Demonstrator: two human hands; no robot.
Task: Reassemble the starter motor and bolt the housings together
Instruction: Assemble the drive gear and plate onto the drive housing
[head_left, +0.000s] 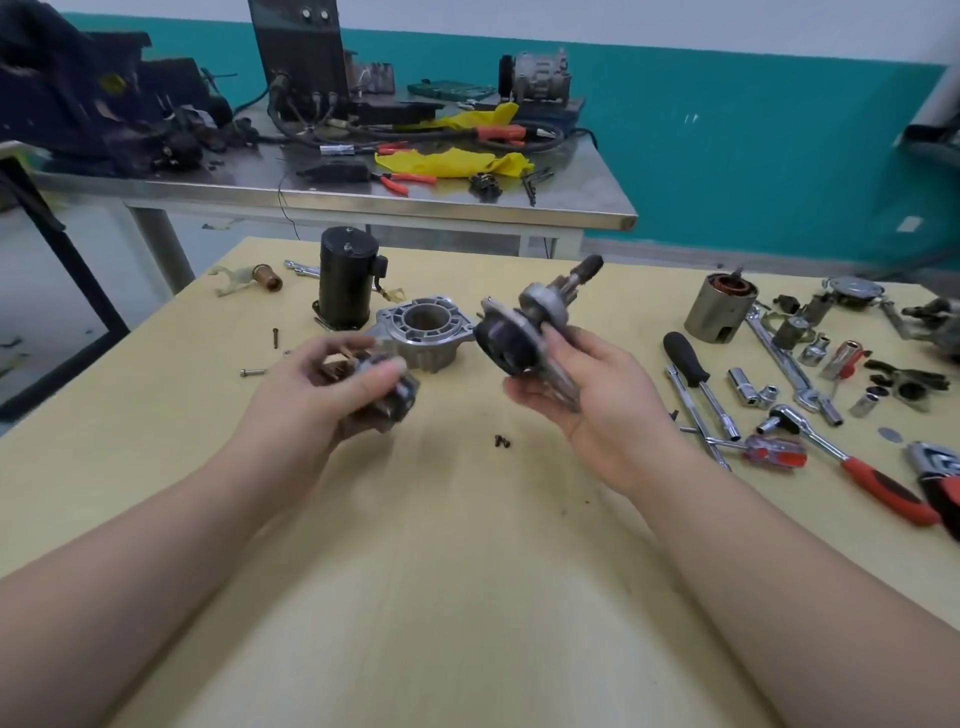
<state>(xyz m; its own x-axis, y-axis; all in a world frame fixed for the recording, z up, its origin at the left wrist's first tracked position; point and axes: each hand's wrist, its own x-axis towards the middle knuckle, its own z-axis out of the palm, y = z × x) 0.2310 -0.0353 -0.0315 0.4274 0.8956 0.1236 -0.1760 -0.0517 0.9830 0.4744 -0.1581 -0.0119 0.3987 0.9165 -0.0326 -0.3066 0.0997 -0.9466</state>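
My right hand (592, 400) grips a drive shaft assembly (524, 332) with a dark round plate and a pinion gear at its far tip, held tilted above the table. My left hand (332, 384) holds a small dark blurred motor part (392, 392) with copper bits. Between and behind the hands, a grey aluminium housing (423, 335) with a round bore stands on the table. A black cylindrical solenoid (345, 283) stands behind it. A steel field casing (719, 309) with copper windings stands at the right.
Loose bolts (253, 372) and small dark screws (501, 441) lie on the yellow table (467, 545). Ratchets, sockets and screwdrivers (774, 447) crowd the right side. A copper-tipped plunger and fork (249, 278) lie far left. A steel bench (363, 202) with cluttered tools stands behind.
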